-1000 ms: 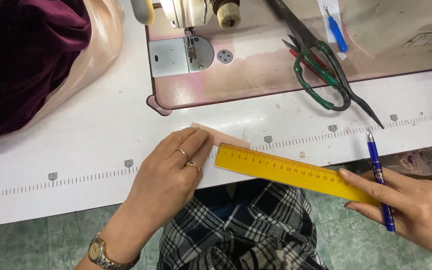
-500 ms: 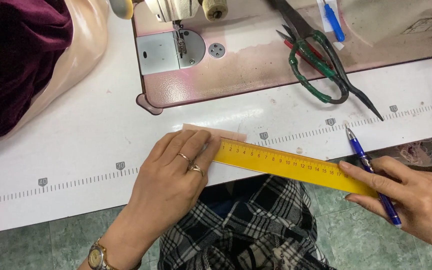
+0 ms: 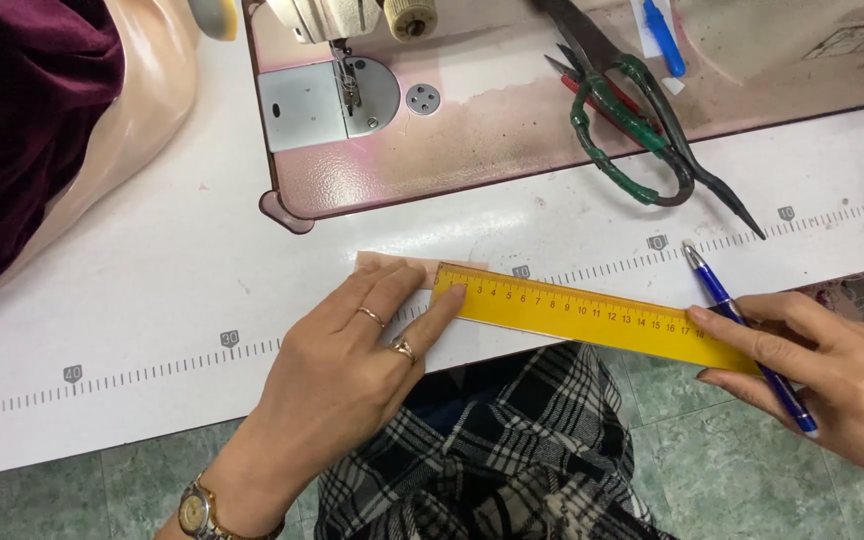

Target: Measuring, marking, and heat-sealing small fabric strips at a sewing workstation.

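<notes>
Left hand: the left hand (image 3: 352, 360) lay flat, palm down, on the white bench (image 3: 152, 300), fingers spread and closing on nothing; two rings showed on the fingers and a wristwatch (image 3: 197, 512) on the wrist.
Left fingertips: they pressed on a small pinkish strip of fabric (image 3: 392, 263) and touched the near end of the yellow ruler (image 3: 592, 315).
Right hand: the right hand (image 3: 832, 380) had its grip closed around a blue pen (image 3: 747, 335), the tip pointing away from the person, while its fingers held down the far end of the ruler.
Ruler: it lay slanted along the front edge of the bench, its right part reaching past the edge over the lap.
Fabric strip: on the bench just in front of the sewing machine base, partly under the left fingers and the ruler's end.
Sewing machine: a pink sewing machine (image 3: 512, 120) stood at the back of the bench, with its needle plate to the left.
Scissors: large black scissors (image 3: 642, 130) with green-wrapped handles rested on the machine bed.
Cloth: dark red velvet cloth (image 3: 22, 120) lay at the far left.
Lap: checked black-and-white fabric (image 3: 512, 450) showed below the bench edge.
</notes>
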